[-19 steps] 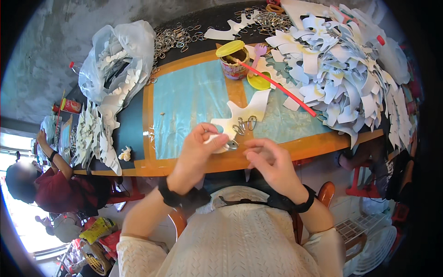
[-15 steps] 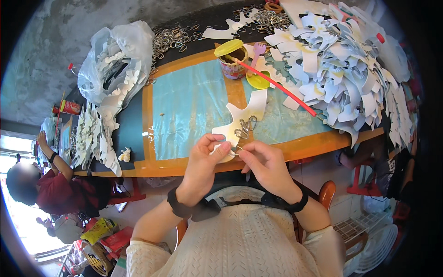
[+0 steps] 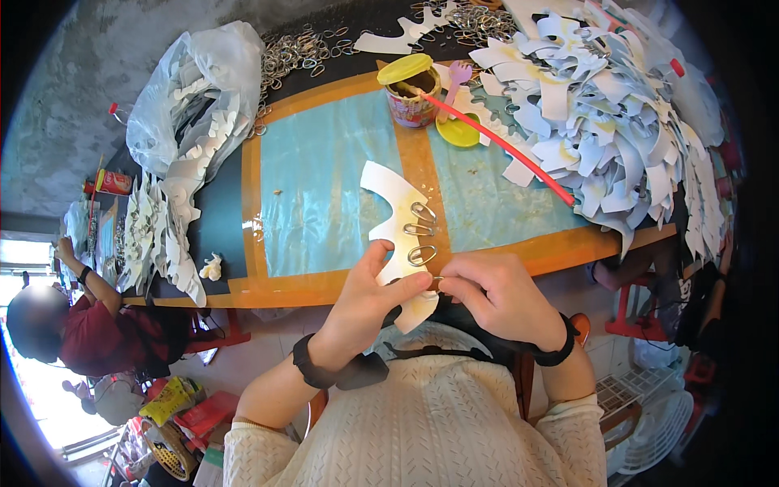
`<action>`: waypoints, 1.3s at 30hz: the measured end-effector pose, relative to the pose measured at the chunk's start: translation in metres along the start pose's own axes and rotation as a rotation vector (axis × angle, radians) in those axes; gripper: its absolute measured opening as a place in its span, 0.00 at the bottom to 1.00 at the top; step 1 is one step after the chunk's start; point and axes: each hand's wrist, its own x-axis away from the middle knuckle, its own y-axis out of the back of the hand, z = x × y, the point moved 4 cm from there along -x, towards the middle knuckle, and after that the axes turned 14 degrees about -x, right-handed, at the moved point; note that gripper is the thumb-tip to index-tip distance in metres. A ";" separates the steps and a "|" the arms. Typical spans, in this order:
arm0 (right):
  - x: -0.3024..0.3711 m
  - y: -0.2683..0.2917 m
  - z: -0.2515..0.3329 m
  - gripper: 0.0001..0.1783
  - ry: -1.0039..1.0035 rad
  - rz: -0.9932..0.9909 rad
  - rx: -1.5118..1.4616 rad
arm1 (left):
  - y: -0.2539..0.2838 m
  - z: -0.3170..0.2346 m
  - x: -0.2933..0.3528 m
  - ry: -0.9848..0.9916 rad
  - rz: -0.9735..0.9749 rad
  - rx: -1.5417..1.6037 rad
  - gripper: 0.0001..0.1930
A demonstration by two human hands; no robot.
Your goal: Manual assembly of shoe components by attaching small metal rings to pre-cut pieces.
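My left hand (image 3: 365,296) grips the lower part of a white, curved, scalloped strip (image 3: 385,185) between thumb and fingers. Three oval metal rings (image 3: 422,256) sit along the strip's right edge, above my thumb. At that same edge, my right hand (image 3: 497,296) pinches another small metal ring (image 3: 439,279) between thumb and forefinger, close to my left thumb tip. Part of this ring is hidden by the fingers. The strip stands upright in view, its lower end reaching past the table's front edge.
An open tub (image 3: 412,101) of brown paste has a red stick (image 3: 503,144) leaning out. White strips (image 3: 568,122) lie heaped at right; a plastic bag (image 3: 154,122) of strips stands at left. Loose rings (image 3: 300,58) are piled behind. Another person (image 3: 97,325) sits at left.
The strip has swung from slanting rightward to nearly upright, and its rings now lie spread along the edge. My right hand has shifted slightly right, still pinching a ring.
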 end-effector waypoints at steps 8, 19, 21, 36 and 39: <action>0.000 -0.016 0.001 0.07 -0.049 -0.150 -0.047 | -0.003 -0.003 0.002 -0.124 -0.092 0.069 0.20; 0.006 -0.018 -0.002 0.07 0.266 -0.316 0.094 | -0.012 -0.002 0.004 -0.071 -0.087 0.194 0.21; 0.003 -0.014 -0.004 0.08 0.120 -0.269 -0.039 | -0.011 -0.006 0.005 -0.049 -0.044 0.180 0.22; 0.002 -0.018 -0.007 0.09 -0.001 -0.109 -0.150 | -0.004 0.002 0.008 -0.009 0.023 0.113 0.22; 0.003 -0.021 -0.017 0.09 -0.110 -0.091 -0.296 | -0.003 0.006 0.008 0.082 0.077 0.168 0.22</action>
